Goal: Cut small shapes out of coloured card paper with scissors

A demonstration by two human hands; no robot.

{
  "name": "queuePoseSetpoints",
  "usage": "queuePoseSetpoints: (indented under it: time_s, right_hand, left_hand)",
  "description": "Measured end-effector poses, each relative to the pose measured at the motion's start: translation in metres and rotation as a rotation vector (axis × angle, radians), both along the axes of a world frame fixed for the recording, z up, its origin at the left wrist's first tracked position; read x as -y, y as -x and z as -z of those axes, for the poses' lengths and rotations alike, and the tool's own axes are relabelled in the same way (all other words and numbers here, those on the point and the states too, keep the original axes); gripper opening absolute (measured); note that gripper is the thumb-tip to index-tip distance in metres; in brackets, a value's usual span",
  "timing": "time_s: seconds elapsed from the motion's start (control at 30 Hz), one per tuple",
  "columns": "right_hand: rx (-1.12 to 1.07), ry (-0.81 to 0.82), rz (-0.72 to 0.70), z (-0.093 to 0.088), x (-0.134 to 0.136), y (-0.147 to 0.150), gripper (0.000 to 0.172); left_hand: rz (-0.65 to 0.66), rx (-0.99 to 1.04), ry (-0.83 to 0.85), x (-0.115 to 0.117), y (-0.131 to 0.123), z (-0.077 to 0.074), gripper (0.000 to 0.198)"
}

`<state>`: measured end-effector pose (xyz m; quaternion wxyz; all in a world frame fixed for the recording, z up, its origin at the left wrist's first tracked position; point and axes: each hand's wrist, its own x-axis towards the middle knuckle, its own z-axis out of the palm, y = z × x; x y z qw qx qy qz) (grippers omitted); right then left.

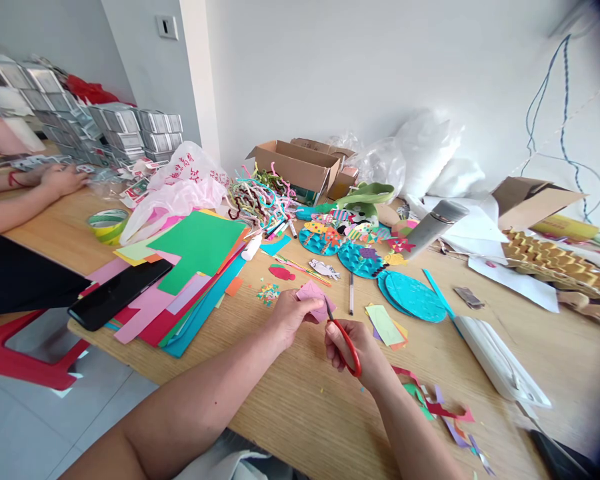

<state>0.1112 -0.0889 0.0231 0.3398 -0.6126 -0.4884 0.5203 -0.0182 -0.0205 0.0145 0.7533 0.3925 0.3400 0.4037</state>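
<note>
Near the middle of the table my left hand pinches a small piece of pink-purple paper. My right hand is closed round the red handles of a pair of scissors, whose dark blades lie at the paper's right side. Just beyond my hands are a red paper fish, a white paper fish and a heap of tiny paper bits. A pen and light green paper strips lie right of the hands. Paper scraps are strewn beside my right forearm.
Coloured sheets and a black phone lie at left. Behind are pipe cleaners, a cardboard box and blue discs with paper fish. A grey bottle and white power strip are right. Another person's hands rest far left.
</note>
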Motion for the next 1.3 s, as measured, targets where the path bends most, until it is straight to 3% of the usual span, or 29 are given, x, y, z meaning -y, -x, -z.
queuePoseSetpoints:
  time_s: [0.43,1.3]
  right_hand:
    - [-0.017,-0.020,-0.023,0.0015,-0.0008,-0.0005,0.046]
    - [-0.029,-0.012,-0.027,-0.0002,0.0012,-0.0018,0.047]
  left_hand:
    - [-0.013,-0.022,0.014,-0.0023,-0.0018,0.0067,0.021]
    - [-0.025,-0.014,0.033,-0.0018,-0.0016,0.0040,0.018]
